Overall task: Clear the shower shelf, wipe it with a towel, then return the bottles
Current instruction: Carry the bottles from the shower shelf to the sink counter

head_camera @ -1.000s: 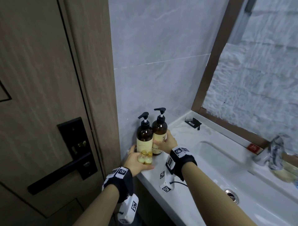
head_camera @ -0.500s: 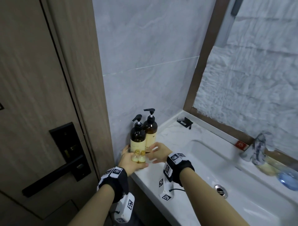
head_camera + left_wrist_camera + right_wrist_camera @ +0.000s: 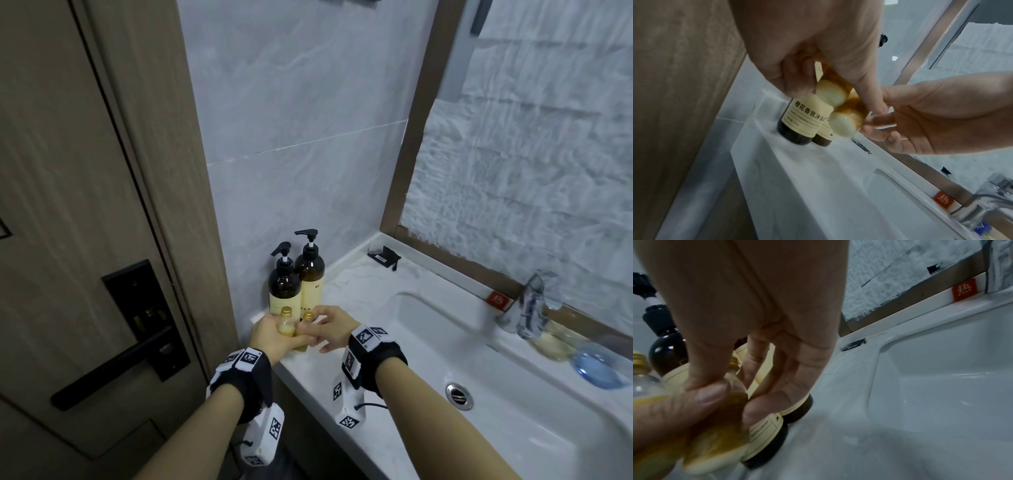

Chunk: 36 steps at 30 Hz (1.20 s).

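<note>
Two brown pump bottles (image 3: 284, 289) (image 3: 311, 274) with cream labels stand in the left corner of the white counter (image 3: 359, 284), against the wall. Just in front of them my left hand (image 3: 284, 339) grips two small yellow bottles (image 3: 286, 327) with gold caps, side by side above the counter. Their bases (image 3: 830, 95) show in the left wrist view. My right hand (image 3: 318, 329) pinches the right-hand small bottle (image 3: 719, 434) between thumb and fingers. No towel is in view.
A wooden door with a black handle (image 3: 113, 363) stands close on the left. The sink basin (image 3: 513, 359) with its drain (image 3: 459, 396) lies to the right, with a chrome faucet (image 3: 529, 308) and a blue dish (image 3: 596, 366) behind. A small black item (image 3: 383, 257) sits below the paper-covered mirror (image 3: 531, 154).
My right hand left the rear pump bottle and came onto the right small bottle in my left hand. The small bottles moved slightly nearer the counter's front edge.
</note>
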{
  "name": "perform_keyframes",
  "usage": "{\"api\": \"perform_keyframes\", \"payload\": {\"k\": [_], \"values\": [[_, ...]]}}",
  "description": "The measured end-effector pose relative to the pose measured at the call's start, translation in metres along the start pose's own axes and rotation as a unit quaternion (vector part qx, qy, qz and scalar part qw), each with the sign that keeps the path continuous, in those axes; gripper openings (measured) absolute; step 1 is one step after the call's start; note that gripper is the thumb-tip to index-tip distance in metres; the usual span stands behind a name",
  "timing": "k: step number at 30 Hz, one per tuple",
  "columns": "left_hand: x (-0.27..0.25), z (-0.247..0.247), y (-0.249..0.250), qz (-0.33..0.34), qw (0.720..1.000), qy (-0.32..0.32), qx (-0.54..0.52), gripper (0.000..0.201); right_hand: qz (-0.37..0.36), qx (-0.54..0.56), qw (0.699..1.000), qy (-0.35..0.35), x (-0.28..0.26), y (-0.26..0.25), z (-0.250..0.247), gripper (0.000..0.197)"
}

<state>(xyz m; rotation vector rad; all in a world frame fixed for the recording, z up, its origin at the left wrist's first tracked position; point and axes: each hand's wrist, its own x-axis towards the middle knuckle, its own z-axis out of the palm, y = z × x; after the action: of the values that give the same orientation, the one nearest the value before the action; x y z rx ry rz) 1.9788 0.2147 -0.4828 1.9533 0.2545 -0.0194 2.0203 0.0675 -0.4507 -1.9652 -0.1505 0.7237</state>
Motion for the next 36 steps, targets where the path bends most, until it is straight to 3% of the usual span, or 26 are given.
{"api": "perform_keyframes", "payload": {"k": [3, 8, 13, 17, 21, 27, 36], "values": [[-0.003, 0.003, 0.0, 0.003, 1.0, 0.015, 0.006, 0.033, 0.017, 0.011, 1.0, 0.023, -0.002, 0.007, -0.005, 0.019], [-0.004, 0.01, 0.002, -0.005, 0.995, 0.026, 0.099, 0.065, 0.091, -0.006, 0.995, 0.027, -0.003, 0.019, -0.012, 0.019], [-0.007, 0.027, -0.003, 0.022, 0.995, -0.008, 0.101, 0.048, 0.105, -0.027, 0.992, 0.063, 0.0, 0.031, -0.017, 0.023], [-0.002, 0.038, -0.012, 0.045, 0.988, 0.024, 0.146, 0.033, 0.065, 0.004, 0.993, 0.098, 0.002, 0.037, -0.02, 0.019], [-0.003, 0.048, -0.021, 0.027, 0.981, 0.049, 0.186, 0.035, 0.068, 0.013, 0.992, 0.108, 0.004, 0.045, -0.019, 0.01], [-0.004, 0.051, -0.016, 0.012, 0.967, 0.078, 0.242, 0.032, 0.044, 0.006, 0.987, 0.153, 0.016, 0.04, -0.015, 0.023], [-0.002, 0.05, -0.014, -0.015, 0.986, 0.11, 0.124, 0.029, 0.026, 0.004, 0.981, 0.193, 0.036, 0.032, 0.003, 0.024]]}}
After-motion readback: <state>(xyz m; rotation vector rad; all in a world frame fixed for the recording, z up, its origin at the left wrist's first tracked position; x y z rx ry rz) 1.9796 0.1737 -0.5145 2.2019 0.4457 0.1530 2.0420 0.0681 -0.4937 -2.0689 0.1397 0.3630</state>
